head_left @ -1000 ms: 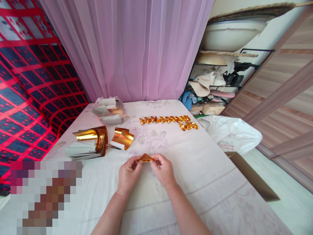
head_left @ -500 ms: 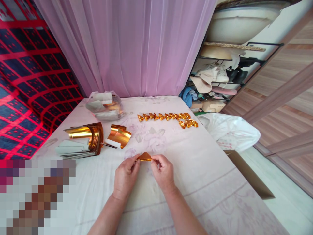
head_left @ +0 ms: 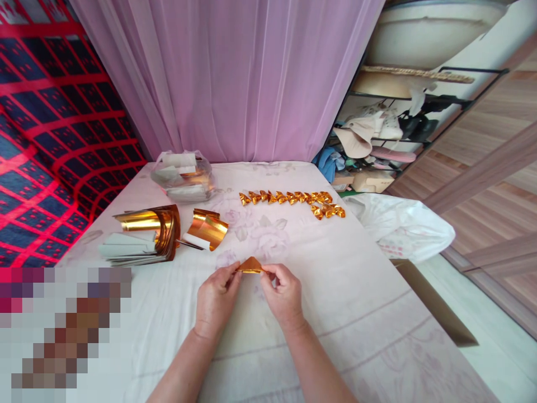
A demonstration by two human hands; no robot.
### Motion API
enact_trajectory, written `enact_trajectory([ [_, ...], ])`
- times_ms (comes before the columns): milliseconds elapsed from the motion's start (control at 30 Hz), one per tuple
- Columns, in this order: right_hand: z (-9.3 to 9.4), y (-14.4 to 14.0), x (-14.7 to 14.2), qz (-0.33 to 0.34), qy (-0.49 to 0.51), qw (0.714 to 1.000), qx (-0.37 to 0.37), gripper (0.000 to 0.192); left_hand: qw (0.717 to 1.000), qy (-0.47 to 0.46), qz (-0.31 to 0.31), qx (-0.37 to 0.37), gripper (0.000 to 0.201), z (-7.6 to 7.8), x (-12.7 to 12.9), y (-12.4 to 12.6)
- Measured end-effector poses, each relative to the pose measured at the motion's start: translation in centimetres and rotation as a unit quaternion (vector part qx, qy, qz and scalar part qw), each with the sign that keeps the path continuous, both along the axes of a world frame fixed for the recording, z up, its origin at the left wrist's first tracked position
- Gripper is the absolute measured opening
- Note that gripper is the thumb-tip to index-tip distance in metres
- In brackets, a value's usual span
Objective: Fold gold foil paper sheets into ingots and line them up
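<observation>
A small gold foil paper (head_left: 251, 265), folded into a triangle, is held by its two ends just above the cloth-covered table (head_left: 348, 313). My left hand (head_left: 218, 294) pinches its left corner, and my right hand (head_left: 282, 292) pinches the right corner. The fingertips cover both ends. Beyond my hands, a row of folded gold foil pieces (head_left: 289, 197) runs to the right and bends back at its end. Left of my hands lie a few loose gold foil sheets (head_left: 212, 228) and a thick stack of foil sheets (head_left: 146, 232) with pale undersides.
At the table's far left sits a clear plastic bag (head_left: 182, 178) of foil paper. A purple curtain (head_left: 235, 84) hangs behind. On the right are a loaded shelf rack (head_left: 423, 140), a white plastic bag (head_left: 411, 226) and a cardboard box (head_left: 438, 305). The lower left is pixelated.
The camera view has shifted slightly, so the surroundings sit a little further right. Both hands keep their pinch on the folded foil, with almost no movement.
</observation>
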State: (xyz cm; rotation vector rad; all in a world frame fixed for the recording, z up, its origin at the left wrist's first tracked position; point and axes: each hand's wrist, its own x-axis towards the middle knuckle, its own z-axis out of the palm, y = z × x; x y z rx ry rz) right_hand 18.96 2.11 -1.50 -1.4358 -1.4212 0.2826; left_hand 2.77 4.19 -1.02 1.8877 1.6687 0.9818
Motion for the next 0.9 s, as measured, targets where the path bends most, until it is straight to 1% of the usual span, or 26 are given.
enact_trajectory([
  [133, 0.27, -0.03, -0.07, 0.007, -0.043, 0.999, 0.019, 0.016, 0.997, -0.027, 0.032, -0.057, 0.028, 0.15, 0.0, 0.01],
  [300, 0.28, 0.07, -0.21, 0.005, -0.068, 0.997, 0.036, 0.018, 0.994, -0.071, 0.036, -0.081, 0.028, -0.1, -0.13, 0.1],
  [433, 0.03, 0.11, -0.29, 0.002, -0.079, 0.996, 0.036, 0.019, 0.993, -0.084, 0.041, -0.076, 0.027, 0.08, -0.02, 0.01],
  [600, -0.04, 0.1, -0.31, 0.001, -0.081, 0.996, 0.023, 0.017, 0.997, -0.037, 0.039, -0.051, 0.027, 0.32, 0.12, -0.22],
  [767, -0.17, 0.2, -0.32, 0.0, -0.079, 0.997, 0.018, 0.017, 0.999, -0.026, 0.029, -0.038, 0.027, 0.16, 0.03, -0.23],
  [900, -0.45, 0.31, -0.22, -0.005, -0.074, 0.997, -0.016, 0.018, 0.999, -0.016, 0.024, -0.038, 0.027, 0.3, 0.01, -0.14],
])
